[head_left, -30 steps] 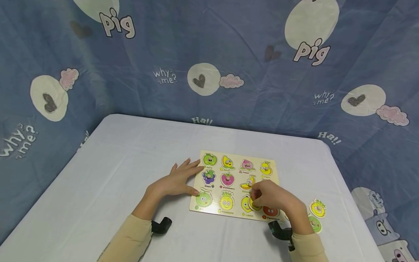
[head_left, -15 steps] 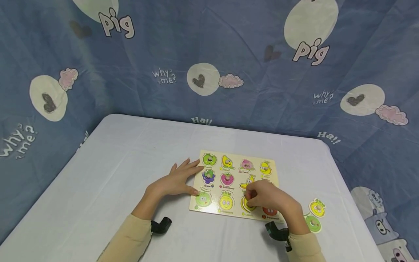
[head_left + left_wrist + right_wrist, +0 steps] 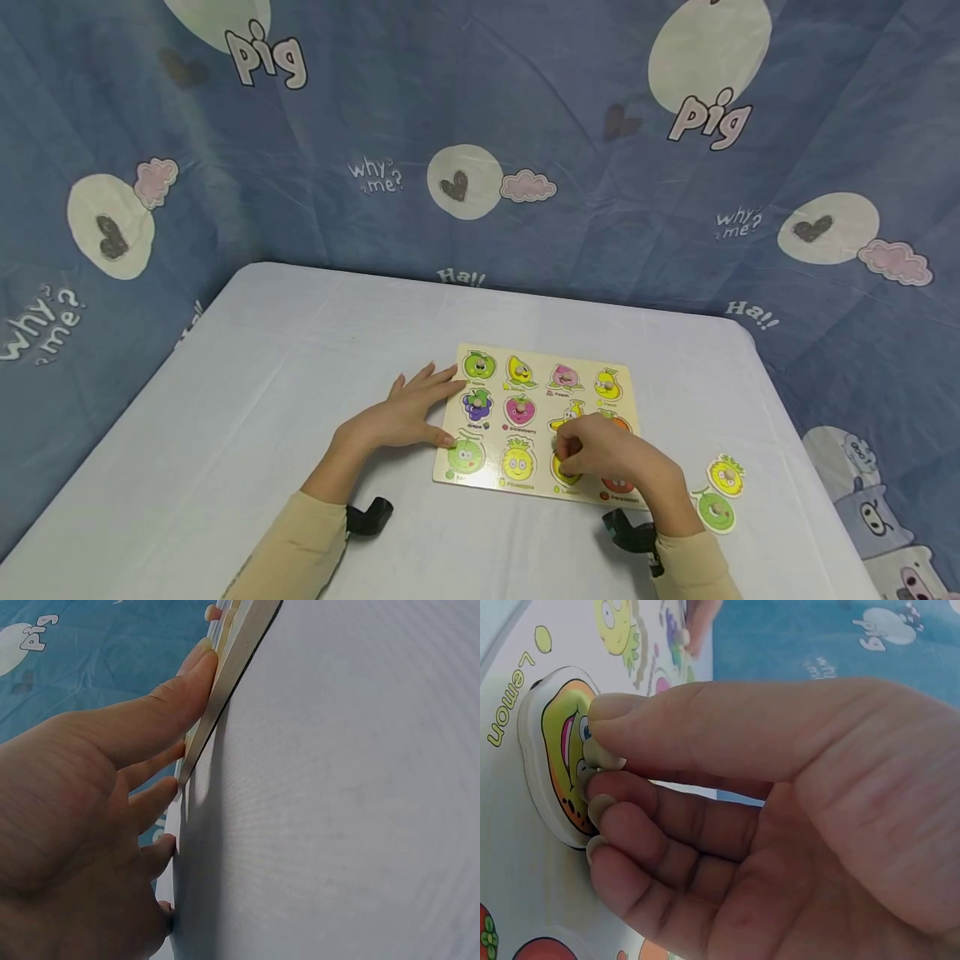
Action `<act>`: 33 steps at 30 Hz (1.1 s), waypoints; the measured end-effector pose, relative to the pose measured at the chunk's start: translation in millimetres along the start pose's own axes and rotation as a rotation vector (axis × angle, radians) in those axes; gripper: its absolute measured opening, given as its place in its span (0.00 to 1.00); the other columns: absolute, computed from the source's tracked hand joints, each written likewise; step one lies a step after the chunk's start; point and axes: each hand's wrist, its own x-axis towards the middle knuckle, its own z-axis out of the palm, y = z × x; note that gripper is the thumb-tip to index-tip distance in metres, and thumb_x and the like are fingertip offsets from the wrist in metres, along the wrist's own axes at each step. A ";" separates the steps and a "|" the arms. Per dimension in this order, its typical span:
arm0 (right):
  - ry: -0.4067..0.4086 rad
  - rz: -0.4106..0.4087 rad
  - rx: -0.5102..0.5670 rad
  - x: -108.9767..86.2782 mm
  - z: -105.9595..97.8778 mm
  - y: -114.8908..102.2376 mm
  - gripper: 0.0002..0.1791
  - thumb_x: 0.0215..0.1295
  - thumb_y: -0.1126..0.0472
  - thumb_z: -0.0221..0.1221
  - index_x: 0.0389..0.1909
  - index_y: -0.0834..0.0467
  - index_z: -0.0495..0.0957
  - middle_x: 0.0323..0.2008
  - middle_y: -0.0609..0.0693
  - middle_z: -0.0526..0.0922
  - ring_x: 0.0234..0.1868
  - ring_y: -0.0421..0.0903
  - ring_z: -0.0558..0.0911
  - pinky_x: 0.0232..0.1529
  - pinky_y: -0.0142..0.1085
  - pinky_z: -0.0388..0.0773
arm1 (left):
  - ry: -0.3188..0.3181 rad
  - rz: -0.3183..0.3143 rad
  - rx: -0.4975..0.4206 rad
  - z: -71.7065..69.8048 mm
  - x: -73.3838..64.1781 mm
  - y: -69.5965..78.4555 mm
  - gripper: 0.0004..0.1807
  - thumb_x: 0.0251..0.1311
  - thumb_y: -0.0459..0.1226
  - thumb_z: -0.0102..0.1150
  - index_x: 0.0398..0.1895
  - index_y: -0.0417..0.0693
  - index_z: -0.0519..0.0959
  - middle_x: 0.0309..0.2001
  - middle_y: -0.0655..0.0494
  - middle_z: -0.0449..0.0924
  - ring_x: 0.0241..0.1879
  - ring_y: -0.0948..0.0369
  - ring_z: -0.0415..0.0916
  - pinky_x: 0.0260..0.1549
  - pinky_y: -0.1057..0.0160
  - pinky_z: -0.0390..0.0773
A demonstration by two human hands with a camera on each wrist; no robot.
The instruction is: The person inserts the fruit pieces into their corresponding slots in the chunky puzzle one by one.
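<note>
A wooden fruit peg puzzle board (image 3: 491,468) lies flat on the table. My left hand (image 3: 401,417) has its fingers spread at the board's left side; in the left wrist view the thumb (image 3: 176,697) presses against the board's edge. My right hand (image 3: 615,454) is over the bottom row and pinches the small knob of a yellow lemon puzzle piece (image 3: 555,772) between thumb and fingertips. That piece sits at the spot labelled Lemon, its rim standing slightly proud of the board; whether it is fully seated I cannot tell. The fingers partly cover it.
Two loose pieces, a yellow pineapple (image 3: 726,477) and a round green fruit (image 3: 715,512), lie on the white tablecloth (image 3: 337,333) right of the board. Several knobbed fruit pieces sit in the upper rows. A blue printed curtain (image 3: 570,250) stands behind the table.
My right hand has moved a little to the left with the lemon piece, which now lies over the Lemon spot instead of beside it. My left hand stays put.
</note>
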 end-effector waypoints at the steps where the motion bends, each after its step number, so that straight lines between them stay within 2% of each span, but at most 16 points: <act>1: 0.000 -0.001 -0.002 0.0 0.1 0.0 0.09 0.58 0.66 0.65 0.23 0.53 0.77 0.22 0.42 0.76 0.25 0.40 0.74 0.24 0.30 0.70 | 0.000 0.001 0.001 0.2 0.1 -0.3 0.53 0.44 0.55 0.75 0.76 0.59 0.62 0.80 0.55 0.50 0.81 0.46 0.35 0.74 0.31 0.32; 13: -0.002 -0.017 -0.033 0.1 -1.5 -0.9 0.09 0.58 0.67 0.64 0.23 0.53 0.77 0.21 0.42 0.74 0.24 0.39 0.72 0.24 0.29 0.68 | -0.009 -0.004 0.003 0.2 1.4 -1.9 0.54 0.44 0.56 0.75 0.76 0.61 0.60 0.80 0.56 0.48 0.81 0.46 0.34 0.74 0.32 0.31; 33: 0.016 -0.022 -0.033 0.5 -0.7 -2.2 0.08 0.57 0.68 0.65 0.22 0.54 0.79 0.20 0.42 0.76 0.25 0.39 0.74 0.24 0.29 0.71 | -0.011 -0.026 -0.004 0.7 2.2 -2.7 0.53 0.44 0.55 0.75 0.76 0.63 0.61 0.80 0.59 0.48 0.81 0.49 0.32 0.75 0.33 0.30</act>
